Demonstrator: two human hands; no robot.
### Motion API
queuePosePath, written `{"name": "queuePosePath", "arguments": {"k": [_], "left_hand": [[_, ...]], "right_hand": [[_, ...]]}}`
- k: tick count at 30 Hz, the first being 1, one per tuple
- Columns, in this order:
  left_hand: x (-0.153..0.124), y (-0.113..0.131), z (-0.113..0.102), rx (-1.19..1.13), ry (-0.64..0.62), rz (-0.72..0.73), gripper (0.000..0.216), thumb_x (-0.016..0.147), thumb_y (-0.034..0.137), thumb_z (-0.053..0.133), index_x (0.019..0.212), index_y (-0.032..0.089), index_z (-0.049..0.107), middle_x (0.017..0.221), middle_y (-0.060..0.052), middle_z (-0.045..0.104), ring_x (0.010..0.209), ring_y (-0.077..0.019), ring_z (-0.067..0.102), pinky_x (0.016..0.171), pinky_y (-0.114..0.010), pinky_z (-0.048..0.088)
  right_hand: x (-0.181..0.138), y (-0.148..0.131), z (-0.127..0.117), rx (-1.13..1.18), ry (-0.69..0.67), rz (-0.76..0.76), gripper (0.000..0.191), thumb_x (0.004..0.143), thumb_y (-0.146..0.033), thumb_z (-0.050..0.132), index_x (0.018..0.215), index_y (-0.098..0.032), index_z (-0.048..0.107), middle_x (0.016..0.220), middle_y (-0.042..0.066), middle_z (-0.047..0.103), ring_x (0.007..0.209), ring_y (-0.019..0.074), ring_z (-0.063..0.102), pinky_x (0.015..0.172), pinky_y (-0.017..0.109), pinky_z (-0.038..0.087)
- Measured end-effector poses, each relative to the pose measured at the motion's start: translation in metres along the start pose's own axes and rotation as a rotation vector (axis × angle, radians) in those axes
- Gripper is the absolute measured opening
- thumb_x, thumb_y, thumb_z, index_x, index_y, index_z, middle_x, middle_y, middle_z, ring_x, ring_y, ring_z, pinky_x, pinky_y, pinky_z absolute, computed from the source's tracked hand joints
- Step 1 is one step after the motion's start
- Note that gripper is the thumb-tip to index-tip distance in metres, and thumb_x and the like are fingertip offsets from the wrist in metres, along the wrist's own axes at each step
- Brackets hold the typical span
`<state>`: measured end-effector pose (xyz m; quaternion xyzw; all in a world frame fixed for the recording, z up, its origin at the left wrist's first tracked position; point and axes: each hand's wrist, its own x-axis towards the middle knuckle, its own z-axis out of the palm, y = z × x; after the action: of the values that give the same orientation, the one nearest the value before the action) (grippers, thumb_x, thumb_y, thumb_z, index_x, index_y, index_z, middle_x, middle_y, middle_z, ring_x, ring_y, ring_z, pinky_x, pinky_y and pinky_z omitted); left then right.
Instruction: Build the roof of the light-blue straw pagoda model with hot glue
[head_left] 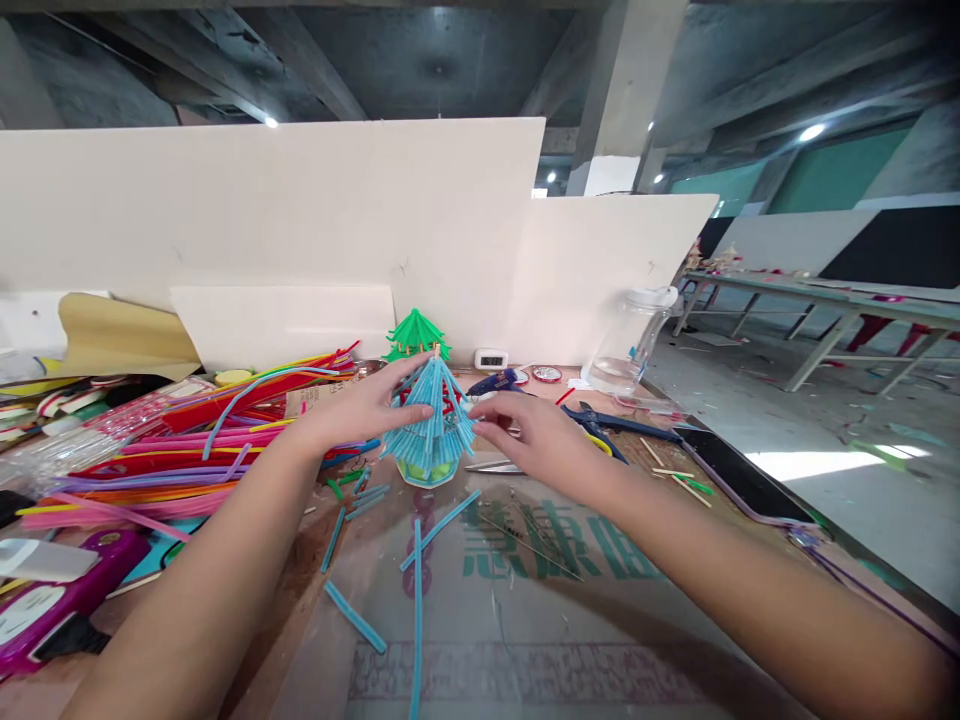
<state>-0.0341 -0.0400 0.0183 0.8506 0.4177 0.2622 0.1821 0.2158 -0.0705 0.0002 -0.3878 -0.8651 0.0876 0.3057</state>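
Observation:
A small pavilion model (427,425) with layered roofs of light blue pipe cleaners stands upright at the middle of the table. My left hand (367,405) grips its upper roof from the left, thumb across the front and fingers toward the peak. At the roof's right edge, my right hand (529,435) is closed in a pinch; whatever lies between its fingertips is hidden. Cut blue pipe cleaner pieces (418,620) lie in front of the model. Scissors (495,467) rest beside it, partly behind my right hand. A green-roofed model (416,335) stands just behind.
Bundles of coloured pipe cleaners (187,440) fill the left side, near a purple device (82,590). On the right are pliers (622,422), a phone (739,475) and a clear jug (630,340). A small digital clock (491,358) stands before the white board (300,210).

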Motion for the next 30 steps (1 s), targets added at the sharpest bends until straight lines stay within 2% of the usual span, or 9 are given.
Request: {"name": "queuePosePath", "arguments": {"k": [4,8,10,15,17,22,25,27,30], "left_hand": [[-0.001,-0.002,-0.002,0.004,-0.002,-0.006,0.081,0.082,0.059,0.056,0.150,0.027,0.024,0.149,-0.003,0.043,0.130,-0.0274,0.047,0.107,-0.039,0.040],[0.001,-0.010,-0.003,-0.030,-0.021,0.020,0.073,0.086,0.060,0.049,0.149,0.028,0.029,0.149,-0.002,0.043,0.129,-0.0274,0.048,0.104,-0.037,0.044],[0.003,-0.013,-0.001,-0.025,0.000,0.008,0.072,0.086,0.060,0.048,0.148,0.028,0.032,0.147,-0.003,0.045,0.128,-0.0277,0.050,0.103,-0.036,0.044],[0.007,-0.014,0.005,-0.062,0.059,-0.039,0.073,0.082,0.060,0.055,0.144,0.025,0.038,0.138,-0.007,0.055,0.119,-0.0287,0.057,0.097,-0.040,0.049],[0.008,-0.015,0.006,-0.076,0.065,-0.039,0.073,0.082,0.059,0.055,0.144,0.025,0.038,0.138,-0.007,0.055,0.119,-0.0284,0.057,0.097,-0.040,0.049],[0.008,-0.018,0.007,-0.034,0.062,-0.068,0.072,0.083,0.060,0.053,0.145,0.028,0.037,0.134,-0.007,0.058,0.114,-0.0294,0.060,0.094,-0.041,0.050],[0.008,-0.016,0.008,-0.038,0.055,-0.066,0.070,0.084,0.058,0.053,0.145,0.028,0.037,0.136,-0.006,0.057,0.114,-0.0306,0.059,0.092,-0.042,0.051],[0.008,-0.014,0.007,-0.038,0.048,-0.073,0.070,0.084,0.058,0.053,0.146,0.029,0.036,0.135,-0.006,0.058,0.112,-0.0310,0.060,0.091,-0.042,0.052],[0.008,-0.013,0.007,-0.049,0.037,-0.095,0.071,0.085,0.057,0.053,0.146,0.028,0.035,0.134,-0.005,0.059,0.113,-0.0308,0.060,0.092,-0.042,0.051]], "right_hand": [[0.032,0.001,0.008,0.080,0.092,0.044,0.022,0.090,-0.032,0.052,0.093,-0.019,0.069,0.085,0.003,0.069,0.072,0.0143,0.057,0.065,0.026,0.040],[0.038,0.007,0.015,0.174,0.151,0.080,0.020,0.090,-0.033,0.051,0.093,-0.018,0.065,0.082,0.001,0.067,0.070,0.0131,0.055,0.064,0.025,0.040],[0.033,0.009,0.017,0.158,0.136,0.074,0.019,0.090,-0.034,0.052,0.089,-0.018,0.062,0.081,0.001,0.065,0.070,0.0131,0.055,0.064,0.025,0.039],[0.009,0.012,0.017,0.006,-0.062,-0.057,0.015,0.091,-0.032,0.054,0.089,-0.020,0.062,0.080,0.001,0.063,0.071,0.0137,0.055,0.064,0.026,0.038],[-0.004,0.016,0.022,-0.037,-0.099,-0.094,0.015,0.092,-0.031,0.052,0.091,-0.020,0.063,0.082,0.002,0.063,0.074,0.0151,0.056,0.066,0.027,0.041],[-0.036,0.031,0.054,0.047,-0.162,-0.225,0.024,0.094,-0.034,0.049,0.105,-0.021,0.065,0.105,0.008,0.063,0.099,0.0193,0.058,0.085,0.032,0.045],[-0.044,0.035,0.075,0.046,-0.220,-0.250,0.030,0.090,-0.041,0.055,0.114,-0.023,0.065,0.110,0.008,0.061,0.103,0.0203,0.057,0.088,0.032,0.046],[-0.044,0.036,0.085,-0.004,-0.216,-0.252,0.025,0.091,-0.038,0.055,0.107,-0.023,0.067,0.105,0.007,0.062,0.099,0.0201,0.056,0.087,0.033,0.046],[-0.041,0.039,0.090,-0.125,-0.151,-0.271,0.016,0.093,-0.022,0.051,0.090,-0.019,0.066,0.095,0.007,0.061,0.092,0.0190,0.054,0.082,0.032,0.045]]}}
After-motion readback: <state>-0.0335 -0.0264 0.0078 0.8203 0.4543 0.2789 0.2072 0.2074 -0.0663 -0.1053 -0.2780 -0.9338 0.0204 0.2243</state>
